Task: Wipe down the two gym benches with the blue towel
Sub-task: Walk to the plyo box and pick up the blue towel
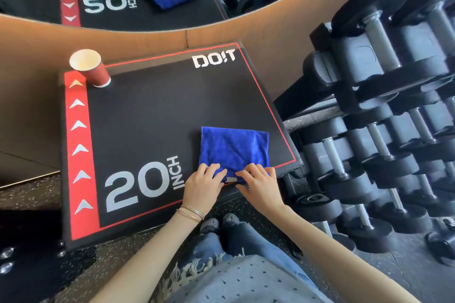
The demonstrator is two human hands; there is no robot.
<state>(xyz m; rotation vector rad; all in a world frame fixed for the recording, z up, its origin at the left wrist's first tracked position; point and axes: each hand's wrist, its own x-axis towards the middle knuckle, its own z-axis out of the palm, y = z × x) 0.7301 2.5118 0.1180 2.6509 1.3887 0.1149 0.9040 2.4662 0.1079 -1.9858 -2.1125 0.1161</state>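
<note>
We have the blue towel (pixel 234 149) lying folded into a flat rectangle on the black padded box (pixel 152 110), the one printed "20 INCH", toward that box's near right corner and just inside its red border line. Our left hand (pixel 203 186) and right hand (pixel 259 188) sit side by side on the towel's near edge, fingers spread and pressing down on the cloth, neither one closed around it. The hands are close but do not touch each other.

We judge the towel to be light, soft and limp: it looks like plush microfibre, it shows small creases, and it should bunch or unfold if we lift it by a single corner. The folded layers may slide over one another, so the better hold is to pinch the whole near edge through all layers, or to keep a flat palm on top and push it along. The box top looks matte and grippy, so the cloth should drag rather than skid.

A red paper cup (pixel 92 69) stands at the far left corner of the box, well apart from the towel; it looks light enough to tip if a wipe reaches it. A rack of dumbbells (pixel 384 110) stands just right of the box.
</note>
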